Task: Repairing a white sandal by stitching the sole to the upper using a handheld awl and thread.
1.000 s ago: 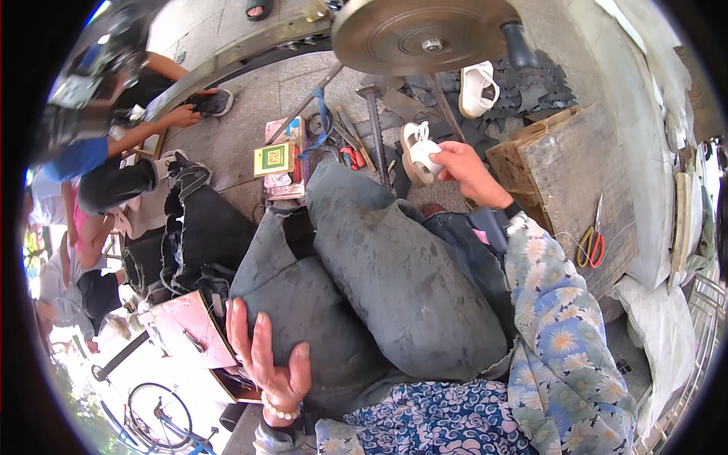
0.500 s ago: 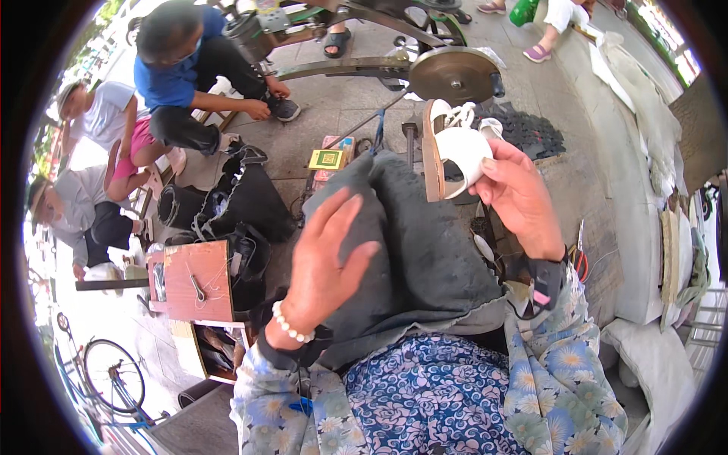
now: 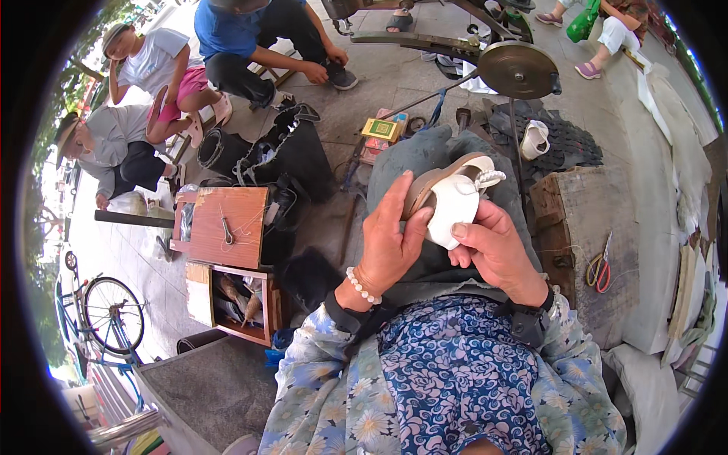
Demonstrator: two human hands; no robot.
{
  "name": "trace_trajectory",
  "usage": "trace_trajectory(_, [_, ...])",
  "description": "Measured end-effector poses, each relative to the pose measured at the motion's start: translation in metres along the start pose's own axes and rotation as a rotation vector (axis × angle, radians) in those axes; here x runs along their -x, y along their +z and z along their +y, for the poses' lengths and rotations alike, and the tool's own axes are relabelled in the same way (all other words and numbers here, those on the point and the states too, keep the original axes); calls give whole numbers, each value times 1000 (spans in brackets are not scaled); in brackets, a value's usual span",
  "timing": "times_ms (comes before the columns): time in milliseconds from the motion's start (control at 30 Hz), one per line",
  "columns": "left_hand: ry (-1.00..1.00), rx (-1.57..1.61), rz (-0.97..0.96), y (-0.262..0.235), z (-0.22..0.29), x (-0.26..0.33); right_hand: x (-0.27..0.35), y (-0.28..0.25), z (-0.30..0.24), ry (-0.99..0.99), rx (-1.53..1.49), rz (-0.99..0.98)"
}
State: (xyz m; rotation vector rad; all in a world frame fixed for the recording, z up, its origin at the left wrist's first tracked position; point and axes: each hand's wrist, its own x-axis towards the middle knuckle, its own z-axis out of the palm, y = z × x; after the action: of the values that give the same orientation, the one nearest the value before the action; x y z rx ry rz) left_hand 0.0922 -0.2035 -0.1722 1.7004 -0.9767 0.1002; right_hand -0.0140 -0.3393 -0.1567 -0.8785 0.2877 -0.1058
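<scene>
A white sandal (image 3: 453, 210) with a brown sole and a braided or beaded strap is held between both hands above my lap. My left hand (image 3: 387, 239) grips its sole edge, thumb on the near side. My right hand (image 3: 493, 246) pinches the white upper at its lower right. Under the sandal, a dark grey cloth (image 3: 409, 163) covers my knees. Another white shoe (image 3: 535, 140) lies farther off to the right, on a dark textured mat (image 3: 569, 144).
Red-handled scissors (image 3: 599, 271) lie on a wooden block (image 3: 588, 220) at right. A reddish wooden box (image 3: 227, 227) with an awl-like tool stands left, beside black bags (image 3: 288, 155). Ahead is a machine wheel (image 3: 518, 70). A person in blue (image 3: 235, 34) and others sit nearby.
My left hand, empty before, has come in and taken hold of the sandal. The sandal has come down closer to me and tilted. The whole view has shifted.
</scene>
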Motion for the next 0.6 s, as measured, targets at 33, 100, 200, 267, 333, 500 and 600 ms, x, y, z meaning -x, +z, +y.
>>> trace_trajectory(33, [-4,-6,1,-3,-2,1,0,1,2,5,-4,-4])
trace_trajectory(100, [105,-152,5,-8,-8,3,0,4,6,20,26,-10])
trace_trajectory(200, [202,-239,19,-17,-8,-3,5,13,2,46,74,-28])
trace_trajectory(267, [151,-224,-20,-33,-3,-2,12,15,-27,158,354,-190])
trace_trajectory(333, [99,-154,-123,-49,1,-6,18,4,-60,34,779,-636])
trace_trajectory(500, [206,47,-407,-72,25,-28,4,4,-65,-586,700,-283])
trace_trajectory(600, [85,66,-470,-61,22,-20,-10,7,-28,-322,697,-381])
